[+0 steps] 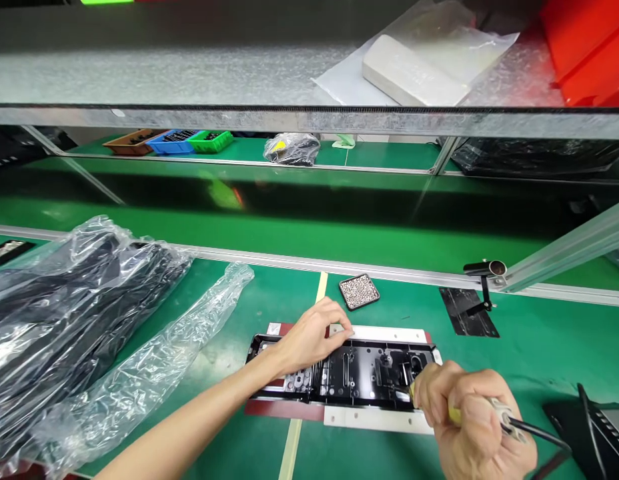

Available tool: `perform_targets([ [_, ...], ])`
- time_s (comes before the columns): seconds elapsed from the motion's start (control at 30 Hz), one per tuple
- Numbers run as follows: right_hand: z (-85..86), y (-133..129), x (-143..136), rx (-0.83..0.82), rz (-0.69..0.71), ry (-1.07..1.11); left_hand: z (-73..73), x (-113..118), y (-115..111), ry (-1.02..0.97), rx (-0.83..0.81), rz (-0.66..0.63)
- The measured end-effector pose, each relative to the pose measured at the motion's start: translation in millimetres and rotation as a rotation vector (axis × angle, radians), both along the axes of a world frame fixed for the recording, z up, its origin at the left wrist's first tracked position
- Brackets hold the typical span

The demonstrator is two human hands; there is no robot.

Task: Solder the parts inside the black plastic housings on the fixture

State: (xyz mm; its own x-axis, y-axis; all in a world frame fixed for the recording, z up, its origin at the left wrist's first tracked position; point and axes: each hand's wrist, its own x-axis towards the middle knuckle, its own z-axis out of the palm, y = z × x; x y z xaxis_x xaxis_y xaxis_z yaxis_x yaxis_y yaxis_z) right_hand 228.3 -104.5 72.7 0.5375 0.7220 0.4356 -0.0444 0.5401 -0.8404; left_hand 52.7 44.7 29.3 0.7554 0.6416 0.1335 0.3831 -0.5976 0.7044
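A long black plastic housing point(367, 373) with ribs and bosses lies open side up in a fixture with white strips point(372, 419) and a dark red base. Over its far edge is my left hand point(312, 337), thumb and index finger pinched together; whatever they hold is too small to make out. My right hand point(472, 413) grips a yellow-handled, corded soldering iron point(454, 415). Its metal tip points left into the right end of the housing. Just behind the fixture sits a small black tray point(359, 292) of tiny metal parts.
Clear plastic bags point(159, 360) and bagged black parts point(74, 287) cover the left side. A metal tube holder point(484, 270) is fixed at the back right. A black object point(589, 427) lies far right. Overhead runs a metal shelf point(189, 80) with a red bin point(594, 53).
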Motion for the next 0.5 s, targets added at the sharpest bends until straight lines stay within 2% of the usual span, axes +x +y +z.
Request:
perform_targets([
  [0.17, -1.6, -1.0, 0.1, 0.004, 0.014, -0.009, -3.7, -9.2, -24.1, -0.032, -0.003, -0.133],
  [0.5, -1.0, -2.0, -0.2, 0.005, 0.013, 0.0, -4.6, -8.9, -22.2, -0.005, 0.058, -0.184],
])
